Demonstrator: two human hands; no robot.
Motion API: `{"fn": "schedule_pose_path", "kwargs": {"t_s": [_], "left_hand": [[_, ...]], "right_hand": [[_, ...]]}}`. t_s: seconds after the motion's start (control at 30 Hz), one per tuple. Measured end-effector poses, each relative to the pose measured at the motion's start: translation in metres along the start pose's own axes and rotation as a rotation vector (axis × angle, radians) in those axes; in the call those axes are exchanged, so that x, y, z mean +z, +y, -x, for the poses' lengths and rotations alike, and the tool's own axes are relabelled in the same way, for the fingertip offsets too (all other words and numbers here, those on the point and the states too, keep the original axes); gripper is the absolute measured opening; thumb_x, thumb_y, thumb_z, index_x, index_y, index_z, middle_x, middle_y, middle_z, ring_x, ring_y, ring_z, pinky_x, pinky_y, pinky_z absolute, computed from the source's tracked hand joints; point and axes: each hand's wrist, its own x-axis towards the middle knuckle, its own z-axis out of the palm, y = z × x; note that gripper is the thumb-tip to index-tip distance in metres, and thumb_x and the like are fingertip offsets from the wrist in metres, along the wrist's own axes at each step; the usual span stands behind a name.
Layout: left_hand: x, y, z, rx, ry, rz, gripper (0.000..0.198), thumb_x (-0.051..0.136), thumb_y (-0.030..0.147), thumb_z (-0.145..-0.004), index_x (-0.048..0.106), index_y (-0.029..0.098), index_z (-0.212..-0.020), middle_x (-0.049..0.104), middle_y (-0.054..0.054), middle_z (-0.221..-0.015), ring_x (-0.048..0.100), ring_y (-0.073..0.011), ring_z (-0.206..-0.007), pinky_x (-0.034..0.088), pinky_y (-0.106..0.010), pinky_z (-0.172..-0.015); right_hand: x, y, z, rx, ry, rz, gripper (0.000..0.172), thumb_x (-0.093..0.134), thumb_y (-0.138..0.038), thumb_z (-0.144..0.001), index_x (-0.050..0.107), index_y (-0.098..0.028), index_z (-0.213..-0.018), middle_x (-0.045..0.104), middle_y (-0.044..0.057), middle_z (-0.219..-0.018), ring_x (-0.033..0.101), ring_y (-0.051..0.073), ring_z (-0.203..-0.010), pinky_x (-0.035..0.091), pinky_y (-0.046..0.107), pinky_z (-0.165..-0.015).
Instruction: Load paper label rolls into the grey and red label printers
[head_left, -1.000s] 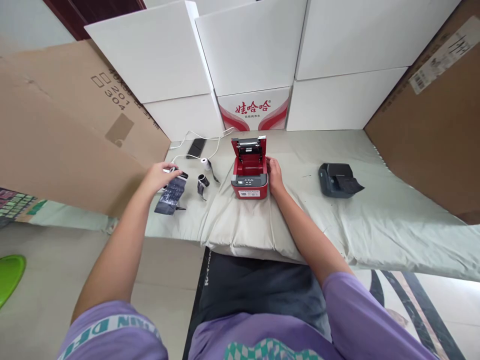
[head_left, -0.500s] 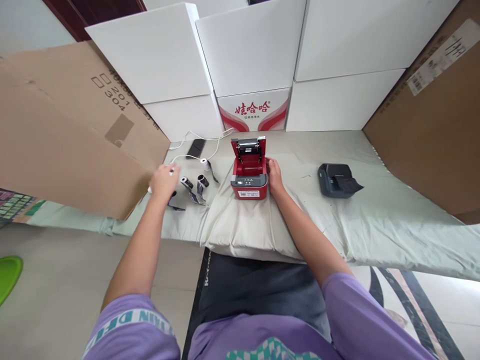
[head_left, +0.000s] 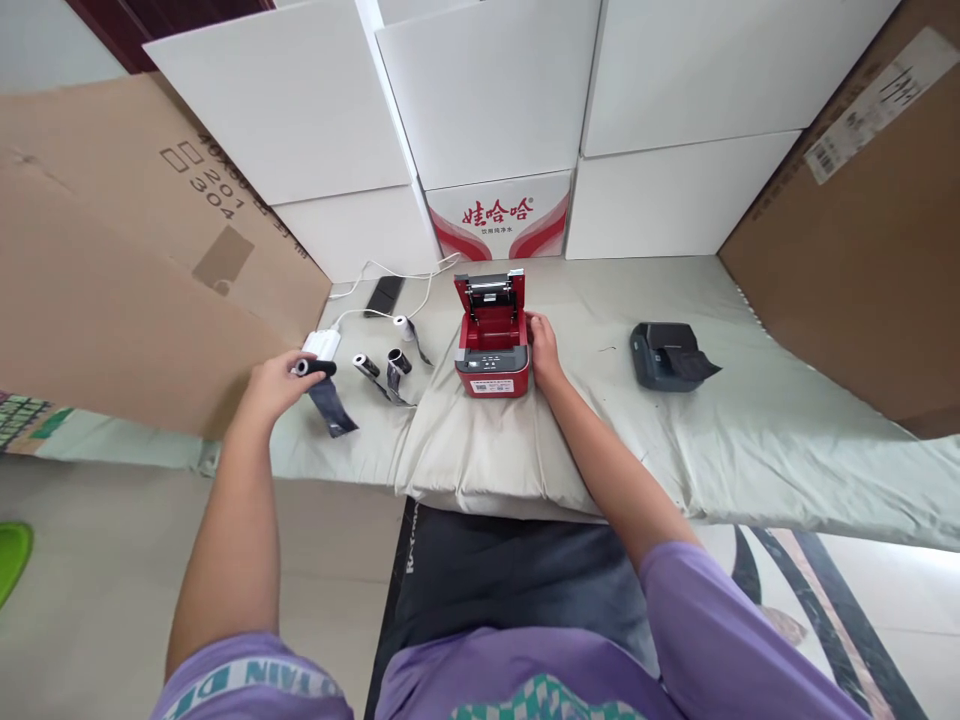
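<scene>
My left hand pinches a small paper roll at its white-ended left side; a loose dark strip hangs from it. In front of me stands a red receipt printer with its lid raised and a bare red bay showing inside. My right hand is wrapped against the printer's right side, some fingers hidden behind it. Between the left hand and the printer stand a white roll, a dark roll and another roll, each with a dark strip trailing.
A white power strip with white cables lies just beyond my left hand, near a black phone. To the right sits a dark portable printer. Cardboard walls the left side, white boxes the back, more cardboard the right.
My left hand has moved left and now holds the paper roll off to that side, exposing the power strip. The right hand stays at the printer; the view has shifted slightly.
</scene>
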Motion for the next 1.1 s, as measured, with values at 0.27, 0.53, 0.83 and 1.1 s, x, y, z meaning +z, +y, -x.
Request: {"fn": "schedule_pose_path", "kwargs": {"t_s": [0.27, 0.53, 0.83, 1.1], "left_hand": [[0.001, 0.095, 0.020, 0.150, 0.015, 0.849, 0.044, 0.099, 0.053, -0.061, 0.078, 0.040, -0.097, 0.079, 0.003, -0.100, 0.078, -0.0274, -0.101, 0.067, -0.049, -0.095], [0.106, 0.210, 0.016, 0.327, -0.422, 0.715, 0.053, 0.095, 0.050, -0.066, 0.071, 0.020, -0.103, 0.081, -0.008, -0.111, 0.078, -0.0281, -0.105, 0.062, -0.045, -0.097], [0.176, 0.230, -0.016, 0.457, -0.521, 0.403, 0.031, 0.087, 0.037, -0.070, 0.073, 0.020, -0.093, 0.082, -0.009, -0.103, 0.077, -0.0306, -0.106, 0.059, -0.046, -0.101], [0.166, 0.220, -0.030, 0.509, -0.428, 0.122, 0.029, 0.085, 0.037, -0.072, 0.080, 0.025, -0.097, 0.082, -0.006, -0.099, 0.071, -0.0323, -0.113, 0.055, -0.046, -0.107]], "right_hand": [[0.000, -0.001, 0.001, -0.014, -0.004, 0.025, 0.057, 0.057, -0.077, -0.091, 0.065, -0.026, -0.116, 0.075, 0.008, -0.126, 0.068, 0.026, -0.120, 0.055, 0.045, -0.111], [0.001, -0.004, 0.001, -0.034, 0.010, 0.013, 0.054, 0.059, -0.077, -0.090, 0.067, -0.026, -0.109, 0.077, 0.007, -0.121, 0.068, 0.027, -0.119, 0.054, 0.048, -0.115], [0.000, 0.003, -0.004, -0.030, 0.016, 0.031, 0.059, 0.059, -0.079, -0.087, 0.067, -0.026, -0.111, 0.076, 0.008, -0.124, 0.068, 0.028, -0.123, 0.052, 0.048, -0.116], [0.000, 0.006, -0.004, -0.020, 0.017, 0.009, 0.058, 0.059, -0.077, -0.087, 0.067, -0.025, -0.113, 0.075, 0.009, -0.124, 0.069, 0.028, -0.121, 0.052, 0.048, -0.115]]}}
